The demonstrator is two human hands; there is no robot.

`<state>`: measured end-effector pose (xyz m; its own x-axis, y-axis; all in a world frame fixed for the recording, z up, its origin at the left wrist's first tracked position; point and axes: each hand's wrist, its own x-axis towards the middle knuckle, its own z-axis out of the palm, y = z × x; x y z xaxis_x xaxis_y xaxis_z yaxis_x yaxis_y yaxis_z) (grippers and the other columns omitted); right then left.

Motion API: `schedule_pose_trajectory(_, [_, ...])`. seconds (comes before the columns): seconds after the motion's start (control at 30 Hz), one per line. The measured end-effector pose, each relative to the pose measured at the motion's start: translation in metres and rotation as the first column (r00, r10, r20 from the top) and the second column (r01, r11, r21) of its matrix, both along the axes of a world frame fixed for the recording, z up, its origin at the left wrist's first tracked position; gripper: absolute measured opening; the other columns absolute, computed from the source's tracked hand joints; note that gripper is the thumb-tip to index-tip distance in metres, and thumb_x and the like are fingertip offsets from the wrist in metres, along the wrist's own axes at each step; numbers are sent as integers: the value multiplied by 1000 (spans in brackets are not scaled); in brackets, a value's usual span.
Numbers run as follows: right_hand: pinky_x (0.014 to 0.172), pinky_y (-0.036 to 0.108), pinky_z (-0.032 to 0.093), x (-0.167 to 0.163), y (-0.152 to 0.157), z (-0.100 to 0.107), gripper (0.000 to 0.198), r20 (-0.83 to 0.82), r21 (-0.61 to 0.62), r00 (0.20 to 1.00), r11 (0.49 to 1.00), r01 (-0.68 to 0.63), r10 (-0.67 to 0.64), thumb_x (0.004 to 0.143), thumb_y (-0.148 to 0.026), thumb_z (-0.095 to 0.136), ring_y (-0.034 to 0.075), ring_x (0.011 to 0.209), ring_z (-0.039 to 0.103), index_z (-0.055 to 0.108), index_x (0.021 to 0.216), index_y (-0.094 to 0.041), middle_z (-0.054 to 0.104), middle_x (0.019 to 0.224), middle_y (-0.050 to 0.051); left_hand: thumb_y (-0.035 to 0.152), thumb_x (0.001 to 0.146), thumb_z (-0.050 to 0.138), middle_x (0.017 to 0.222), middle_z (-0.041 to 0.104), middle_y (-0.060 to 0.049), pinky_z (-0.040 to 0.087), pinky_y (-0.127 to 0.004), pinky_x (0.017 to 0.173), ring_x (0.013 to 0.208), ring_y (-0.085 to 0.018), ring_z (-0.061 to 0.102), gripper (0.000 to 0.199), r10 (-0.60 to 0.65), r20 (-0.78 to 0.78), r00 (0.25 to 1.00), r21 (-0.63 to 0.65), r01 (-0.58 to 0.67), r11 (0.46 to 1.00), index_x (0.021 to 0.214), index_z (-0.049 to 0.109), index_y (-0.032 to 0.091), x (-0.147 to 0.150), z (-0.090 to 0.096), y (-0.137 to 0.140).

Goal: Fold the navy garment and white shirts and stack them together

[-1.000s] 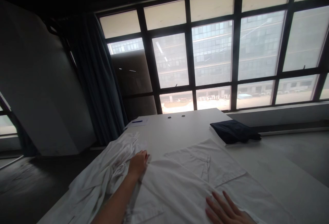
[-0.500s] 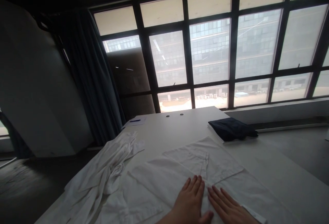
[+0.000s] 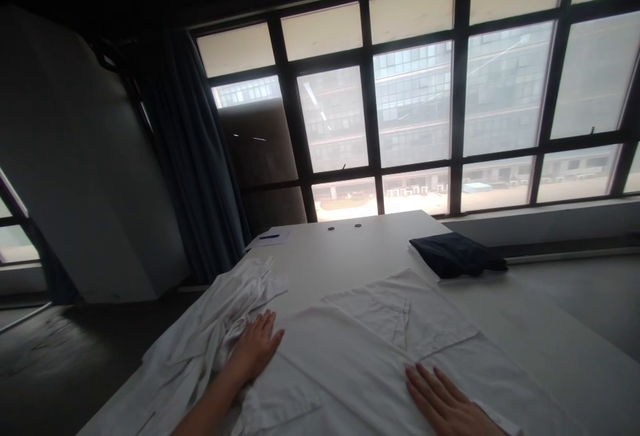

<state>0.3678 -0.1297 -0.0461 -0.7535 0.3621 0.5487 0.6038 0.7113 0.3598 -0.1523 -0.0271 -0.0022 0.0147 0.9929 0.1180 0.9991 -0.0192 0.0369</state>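
Note:
A white garment (image 3: 345,343) lies spread over the near part of the table, one sleeve or flap folded across its far right side. My left hand (image 3: 256,346) rests open at the garment's left edge, fingers pointing away and thumb apart. Beside that hand is a crumpled heap of white cloth (image 3: 200,329). Flat on the garment's right half, my right hand (image 3: 440,399) is open with its fingers stretched out. Neither hand grips anything. The garment's near edge runs out of the bottom of the view.
The white table (image 3: 365,249) reaches toward a large window. A folded dark garment (image 3: 457,254) lies at its right edge. Paper with a blue pen (image 3: 270,236) sits at the far left corner. A dark blue curtain (image 3: 200,156) hangs beyond the left side.
My left hand has moved left across the garment, from beside my right hand to the garment's left edge. My right hand stays in about the same place. The view has shifted slightly.

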Motion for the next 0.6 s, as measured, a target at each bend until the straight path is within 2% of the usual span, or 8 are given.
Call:
schedule_pose_trajectory(0.1, [112,26,38,1,4,-5,60,-34,-40,999,999,-24,22,104,-31,42,17,138,50,26,160,-19,49,154,3,51,98,33,147,55,-16,27,-41,119,139,-29,46,59,59,19,998,25,-59,998,136,57,11,-24,6,-7])
schedule_pose_trajectory(0.2, [110,26,40,1,5,-5,61,-9,-25,1000,1000,-15,14,104,-35,43,18,135,54,26,160,-20,51,152,3,45,99,32,118,69,-13,36,-40,109,118,-28,60,44,88,48,995,21,-89,996,109,65,18,-33,12,-12])
schedule_pose_trajectory(0.27, [108,26,41,1,4,-2,62,11,-22,1000,1000,-6,6,104,-36,44,18,133,56,26,160,-20,52,151,3,42,100,32,103,70,-10,42,-37,99,105,-26,64,38,113,79,990,14,-114,993,97,63,20,-35,13,-12])
schedule_pose_trajectory(0.4, [105,28,43,0,2,2,61,26,-42,1000,999,4,-3,104,-34,45,19,130,58,26,160,-21,52,151,2,39,97,42,94,69,-8,44,-32,86,98,-24,65,25,151,139,979,14,-154,988,86,55,21,-32,10,-6])
schedule_pose_trajectory(0.6, [104,28,42,0,2,-8,61,-20,-53,999,998,29,-30,104,-39,44,19,129,59,25,161,-25,54,149,0,28,100,36,89,69,-2,42,-26,74,83,-18,67,16,133,229,964,38,-145,989,93,49,23,-16,11,15])
